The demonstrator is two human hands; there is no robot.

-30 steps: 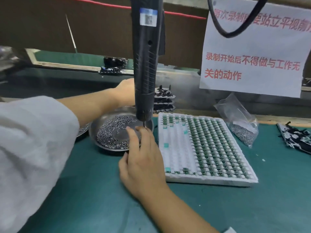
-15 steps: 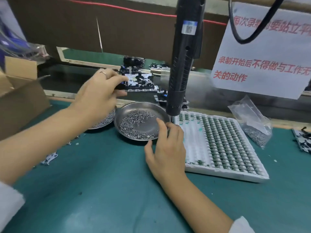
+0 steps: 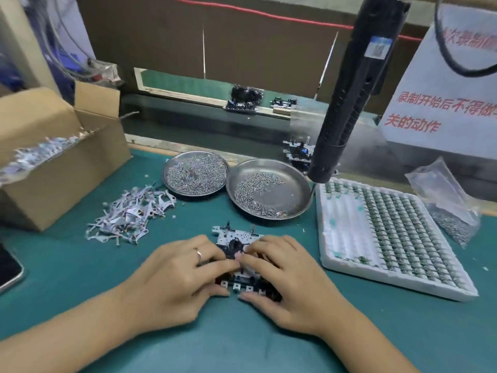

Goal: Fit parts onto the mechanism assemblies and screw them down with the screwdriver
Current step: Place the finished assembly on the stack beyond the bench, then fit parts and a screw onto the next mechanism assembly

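From the head view, a white-and-black mechanism assembly [image 3: 236, 239] lies flat on the green mat [image 3: 80, 278], both hands over its near half. The left hand [image 3: 172, 281] and right hand [image 3: 285, 281] curl their fingertips onto it, meeting at its middle. The ribbed black screwdriver [image 3: 347, 111] hangs above two shiny round steel dishes of screws [image 3: 269, 188]

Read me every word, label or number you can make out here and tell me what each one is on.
"录制开始后不得做" in red, cut off at the right edge, on the white paper sign.
"关的动作" in red, the line below on the same sign.
Top line of the sign: cut off and hidden by the black cable, unreadable.
Blue and white sticker on the hanging screwdriver: a printed code, too small to read.
Nothing else bears readable text.
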